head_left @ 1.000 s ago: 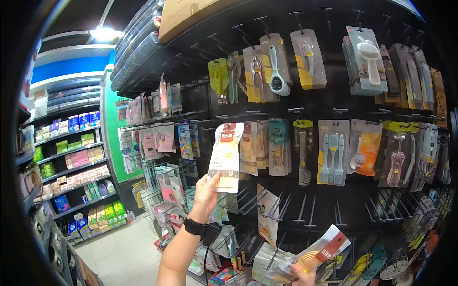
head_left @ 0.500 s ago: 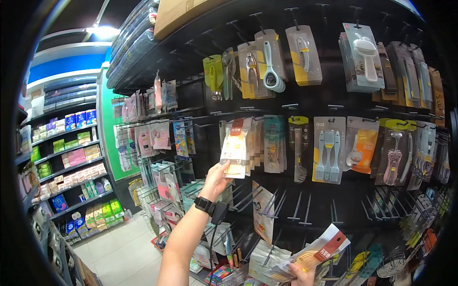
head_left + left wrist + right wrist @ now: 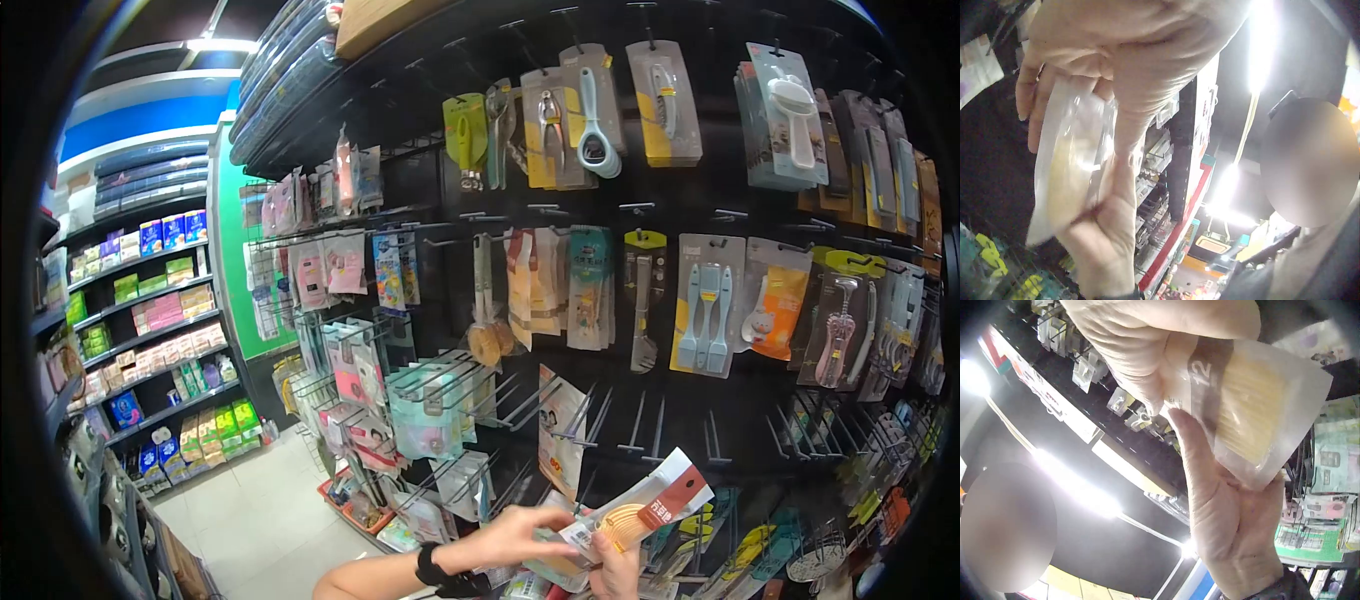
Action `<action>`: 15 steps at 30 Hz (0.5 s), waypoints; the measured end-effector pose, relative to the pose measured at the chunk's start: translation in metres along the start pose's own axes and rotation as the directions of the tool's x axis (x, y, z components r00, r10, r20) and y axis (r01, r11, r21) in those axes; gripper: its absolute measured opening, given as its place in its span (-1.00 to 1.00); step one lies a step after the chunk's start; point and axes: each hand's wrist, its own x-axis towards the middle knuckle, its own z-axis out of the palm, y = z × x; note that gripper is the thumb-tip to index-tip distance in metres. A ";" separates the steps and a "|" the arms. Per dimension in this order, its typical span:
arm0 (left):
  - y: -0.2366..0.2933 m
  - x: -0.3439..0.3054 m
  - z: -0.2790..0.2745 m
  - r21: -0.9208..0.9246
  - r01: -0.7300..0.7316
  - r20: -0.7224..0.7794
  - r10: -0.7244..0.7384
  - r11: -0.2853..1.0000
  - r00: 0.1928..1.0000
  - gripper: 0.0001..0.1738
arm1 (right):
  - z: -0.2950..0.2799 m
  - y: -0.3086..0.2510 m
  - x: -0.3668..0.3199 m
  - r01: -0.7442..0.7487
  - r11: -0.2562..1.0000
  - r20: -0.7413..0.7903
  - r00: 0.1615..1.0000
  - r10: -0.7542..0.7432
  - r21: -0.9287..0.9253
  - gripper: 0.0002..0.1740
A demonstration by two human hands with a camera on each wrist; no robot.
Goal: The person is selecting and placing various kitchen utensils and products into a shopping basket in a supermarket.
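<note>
In the head view my right hand (image 3: 615, 572) grips a pale plastic packet (image 3: 632, 520) with a red-brown header and coiled-looking tan contents, tilted up to the right. From the left, my left hand (image 3: 515, 537), with a black band at its wrist, pinches the packet's lower end. Close up in the right wrist view, the packet (image 3: 1250, 412) shows yellow ridged contents and a brown band printed 12. In the left wrist view the packet (image 3: 1072, 169) stands between both hands, my left fingers (image 3: 1038, 119) partly hidden behind it.
Similar red-headed packets (image 3: 530, 285) hang on a hook before me, beside wooden-headed brushes (image 3: 487, 335). Carded blue basting brushes (image 3: 705, 315) and other utensils hang to the right. Bare hooks (image 3: 640, 435) stick out below. A tiled aisle (image 3: 250, 520) and stocked shelves (image 3: 150, 330) lie left.
My left hand, earlier raised at the hooks with a red-headed packet, has come down to the packet in my right hand. The wooden-headed brushes are now uncovered. My right hand has barely moved.
</note>
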 end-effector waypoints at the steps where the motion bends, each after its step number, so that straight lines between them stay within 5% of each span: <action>1: 0.007 -0.006 0.005 -0.095 0.131 -0.031 -0.135 0.987 0.990 -0.65 | 0.001 0.005 0.002 -0.090 0.996 0.011 0.996 0.090 0.015 -0.76; 2: 0.002 -0.010 0.005 -0.098 0.133 -0.033 -0.137 0.986 0.990 -0.65 | 0.001 0.011 0.004 -0.178 0.984 0.021 0.984 0.177 0.028 -0.76; 4: -0.004 -0.017 0.001 -0.230 0.081 -0.156 -0.119 0.970 0.981 -0.67 | 0.005 0.029 0.012 -0.074 0.996 0.055 0.996 0.071 0.050 -0.70; 6: -0.001 -0.017 -0.014 -0.504 -0.001 -0.295 -0.171 0.864 0.940 -0.70 | 0.012 0.035 0.019 -0.025 0.934 0.162 0.986 -0.035 0.356 -0.27; 7: 0.014 -0.016 -0.033 -0.467 -0.020 -0.371 -0.175 0.884 0.912 -0.72 | 0.016 0.029 0.018 0.006 0.947 0.192 0.979 -0.071 0.322 -0.25; 10: 0.006 0.004 -0.083 -0.432 -0.264 -0.632 -0.081 0.863 0.771 -0.74 | 0.025 0.015 0.011 -0.006 0.966 0.125 0.992 -0.027 0.257 -0.51; 11: 0.009 0.010 -0.100 -0.401 -0.306 -0.676 -0.053 0.863 0.735 -0.75 | 0.032 0.009 0.006 0.111 0.982 0.129 0.983 -0.131 0.154 -0.64; 15: 0.005 0.044 -0.150 -0.332 -0.409 -0.768 0.008 0.850 0.640 -0.75 | 0.012 0.018 0.004 -0.043 0.977 0.187 0.982 0.004 0.208 -0.60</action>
